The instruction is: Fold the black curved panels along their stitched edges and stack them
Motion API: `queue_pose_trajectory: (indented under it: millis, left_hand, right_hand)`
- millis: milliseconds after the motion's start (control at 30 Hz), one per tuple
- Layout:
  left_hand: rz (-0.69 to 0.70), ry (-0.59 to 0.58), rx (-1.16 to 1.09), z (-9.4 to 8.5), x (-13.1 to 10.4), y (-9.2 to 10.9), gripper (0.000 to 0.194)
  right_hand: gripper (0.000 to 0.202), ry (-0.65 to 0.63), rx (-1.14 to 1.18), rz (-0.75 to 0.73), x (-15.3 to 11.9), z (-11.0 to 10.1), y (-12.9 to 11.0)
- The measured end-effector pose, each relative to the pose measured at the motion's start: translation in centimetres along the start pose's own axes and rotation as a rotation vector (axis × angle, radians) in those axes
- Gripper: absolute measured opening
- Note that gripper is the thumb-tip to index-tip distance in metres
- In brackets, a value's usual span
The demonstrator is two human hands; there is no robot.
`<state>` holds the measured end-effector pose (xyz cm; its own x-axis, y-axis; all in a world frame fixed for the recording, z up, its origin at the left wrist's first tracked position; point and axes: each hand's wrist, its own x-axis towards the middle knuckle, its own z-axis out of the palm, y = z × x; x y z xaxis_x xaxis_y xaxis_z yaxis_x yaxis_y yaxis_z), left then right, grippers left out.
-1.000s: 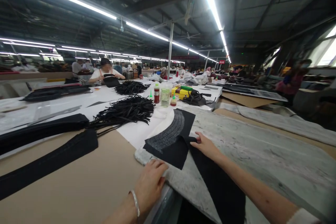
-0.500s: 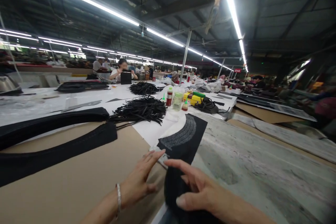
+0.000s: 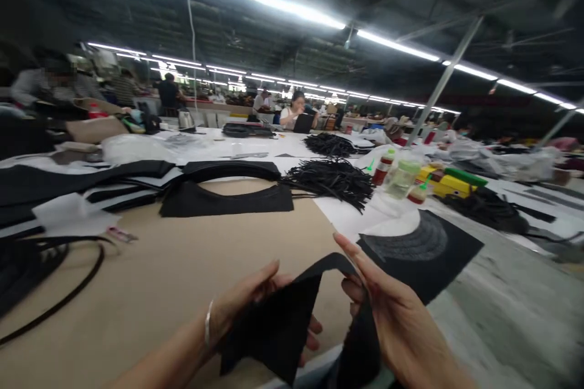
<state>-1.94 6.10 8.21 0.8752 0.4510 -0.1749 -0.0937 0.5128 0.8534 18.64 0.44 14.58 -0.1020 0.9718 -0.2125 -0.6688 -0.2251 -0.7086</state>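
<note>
A curved black piece of material [image 3: 285,316] hangs between my two hands, bent over at its top. My left hand [image 3: 255,301], with a silver bracelet at the wrist, is closed round its left part, some fingers showing behind it. My right hand [image 3: 387,298] grips the right part, with one finger stretched up along its edge. To the right lies a black sheet [image 3: 456,249] with grey curved marks. Two curved black pieces, the nearer one [image 3: 228,202] and one behind it, lie on the brown board [image 3: 191,267].
Black strips [image 3: 335,182] are piled at the centre. Behind the sheet stand a red bottle [image 3: 383,167], a clear jar [image 3: 402,179] and a yellow box [image 3: 444,182]. Stacked black pieces [image 3: 82,179] and a black cord [image 3: 77,292] lie left. A person [image 3: 292,112] sits across the table.
The view has swung left. My hands, apart and open before, now hold the curved black piece up between them over the board's near edge.
</note>
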Motion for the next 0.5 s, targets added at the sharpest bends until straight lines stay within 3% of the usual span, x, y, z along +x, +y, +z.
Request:
queue_pose_trajectory:
  millis: [100,233,333,433,500]
  left_hand:
    - [-0.044,0.222,-0.202,-2.3,-4.4,-1.8,0.075]
    - [0.051,0.367,-0.101,-3.3,-9.2,-3.1,0.059]
    - [0.071,0.526,0.057,-3.1,-10.3,-3.6,0.059]
    - [0.029,0.751,0.143,-3.2,-10.0,-4.0,0.040]
    - [0.006,0.824,0.208,-3.9,-9.9,-4.0,0.034]
  right_hand:
    - [0.068,-0.019,0.105,0.115,1.8,-1.0,3.2]
    - [0.073,-0.005,0.127,0.204,3.1,-2.2,6.0]
    - [0.070,-0.003,0.132,0.256,3.5,-2.4,6.6]
    - [0.066,-0.071,0.120,0.320,3.3,-2.0,6.9]
    - [0.068,-0.140,0.093,0.365,2.9,-1.7,7.3]
